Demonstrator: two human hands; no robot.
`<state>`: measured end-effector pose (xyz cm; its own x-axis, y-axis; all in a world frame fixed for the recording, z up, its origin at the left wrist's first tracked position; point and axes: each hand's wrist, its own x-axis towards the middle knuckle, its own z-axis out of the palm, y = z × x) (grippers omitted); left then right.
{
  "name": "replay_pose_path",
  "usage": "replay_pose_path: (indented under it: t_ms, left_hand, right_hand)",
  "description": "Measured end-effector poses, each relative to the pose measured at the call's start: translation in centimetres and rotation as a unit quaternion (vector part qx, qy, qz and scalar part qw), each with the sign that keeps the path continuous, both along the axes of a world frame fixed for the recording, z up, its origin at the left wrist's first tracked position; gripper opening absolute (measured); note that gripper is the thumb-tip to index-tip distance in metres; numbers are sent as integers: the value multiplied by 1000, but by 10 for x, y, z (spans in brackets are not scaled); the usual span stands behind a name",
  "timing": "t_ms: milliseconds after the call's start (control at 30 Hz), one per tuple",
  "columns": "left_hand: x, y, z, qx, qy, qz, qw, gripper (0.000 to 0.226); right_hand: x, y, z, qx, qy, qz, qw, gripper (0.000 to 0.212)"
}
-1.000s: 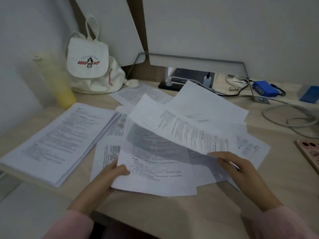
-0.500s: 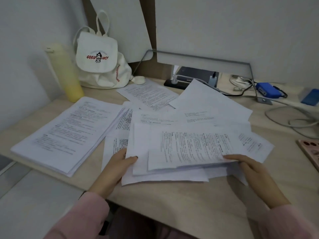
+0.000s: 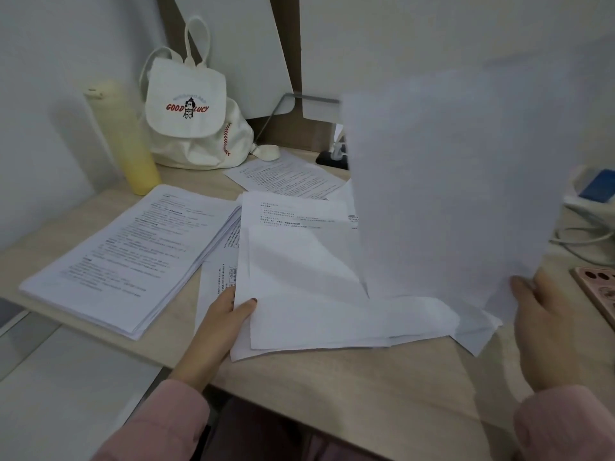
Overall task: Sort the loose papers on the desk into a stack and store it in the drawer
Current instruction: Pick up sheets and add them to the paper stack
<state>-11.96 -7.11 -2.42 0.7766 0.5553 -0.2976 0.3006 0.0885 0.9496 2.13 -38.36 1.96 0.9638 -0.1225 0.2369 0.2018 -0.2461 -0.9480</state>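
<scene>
Loose white papers (image 3: 309, 294) lie overlapped in the middle of the wooden desk (image 3: 382, 387). My left hand (image 3: 226, 317) pinches their left edge, thumb on top. My right hand (image 3: 545, 331) holds a large sheet (image 3: 456, 194) by its lower right corner, lifted upright so its blank back faces me and hides the desk's back right. A thick stack of printed pages (image 3: 129, 257) rests at the left of the desk. One more printed sheet (image 3: 286, 176) lies farther back. No drawer is visible.
A white "GOOD LUCY" cloth backpack (image 3: 189, 111) and a tall yellow bottle (image 3: 123, 134) stand at the back left against the wall. A pink case (image 3: 599, 291), grey cables (image 3: 582, 241) and a blue object (image 3: 602, 184) sit at the right edge.
My right hand has raised a sheet from flat on the pile to upright in front of the camera. My left hand has stayed on the pile's left edge. The view has shifted slightly.
</scene>
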Motion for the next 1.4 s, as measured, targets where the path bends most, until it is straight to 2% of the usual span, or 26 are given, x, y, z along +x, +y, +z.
replay_pose_path:
  t_ms: [133,233,333,533,600,700,800,867,933,967,1033,1133,1233,1300,1367,1400]
  left_hand:
    - [-1,1,2,-17,3,-23,1000,20]
    - [-4,4,3,-44,-2,-38,998,26]
    - [-6,6,5,-69,-13,-52,996,28]
    - [-4,8,5,-76,-15,-80,994,33]
    - [-4,10,3,-84,-16,-85,993,39]
    - [-5,12,1,-91,-10,-86,992,31]
    - [-4,13,1,-91,-7,-95,991,29]
    - [-5,14,2,-96,-6,-105,990,29]
    - [-5,15,3,-97,-1,-113,989,30]
    - [-5,15,4,-99,3,-117,988,31]
    - [-2,15,5,-102,13,-116,988,29]
    - [1,11,8,-88,25,-106,990,16]
    - [1,6,13,-26,37,-128,991,20]
    - [0,6,13,5,49,-130,990,27]
    - [0,6,13,21,58,-132,989,29]
    - [0,6,13,26,60,-132,989,28]
  right_hand:
    - [-5,17,6,-50,-58,45,996,36]
    - [-5,28,6,-74,-69,134,986,44]
    - [-2,32,1,-116,-72,191,972,40]
    - [20,24,-20,-200,-45,204,957,53]
    - [22,23,-17,-149,7,193,970,54]
    - [28,18,-14,38,76,203,975,33]
    - [47,11,-16,211,150,242,935,13]
    - [54,14,-14,232,172,261,921,17]
    - [55,26,-11,187,155,260,934,15]
    - [53,33,-10,149,138,250,947,26]
    - [55,46,-14,63,117,237,962,35]
    - [58,67,-18,-19,113,250,961,29]
    - [70,86,-24,-87,113,279,950,23]
    - [82,95,-32,-154,144,299,931,45]
    - [96,95,-41,-252,174,261,915,74]
    - [101,93,-44,-297,176,236,908,76]
